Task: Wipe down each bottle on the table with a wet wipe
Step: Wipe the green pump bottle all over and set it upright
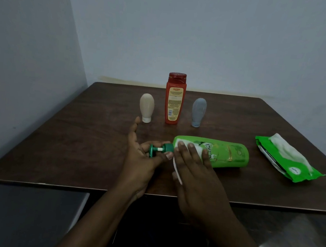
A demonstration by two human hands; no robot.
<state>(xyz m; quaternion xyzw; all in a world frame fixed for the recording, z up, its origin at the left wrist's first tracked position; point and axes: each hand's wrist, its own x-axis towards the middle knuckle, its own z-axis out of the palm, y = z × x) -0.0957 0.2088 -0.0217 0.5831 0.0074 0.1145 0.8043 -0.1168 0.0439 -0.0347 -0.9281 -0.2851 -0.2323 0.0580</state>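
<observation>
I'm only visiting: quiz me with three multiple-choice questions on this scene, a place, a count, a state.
1. Where is the wet wipe pack? A) table's right side B) behind the bottles C) on the floor
2. How many bottles are on the table? A) two B) four C) six
3. The green pump bottle is: A) upright B) on its side C) inside the pack

1A, right of every bottle; 2B, green pump bottle, red bottle, beige bottle, grey bottle; 3B, its side rests on the table.

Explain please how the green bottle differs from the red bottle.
The green bottle lies on its side; the red bottle stands upright farther back. The green one has a pump, the red one a plain cap. Both carry printed labels.
</observation>
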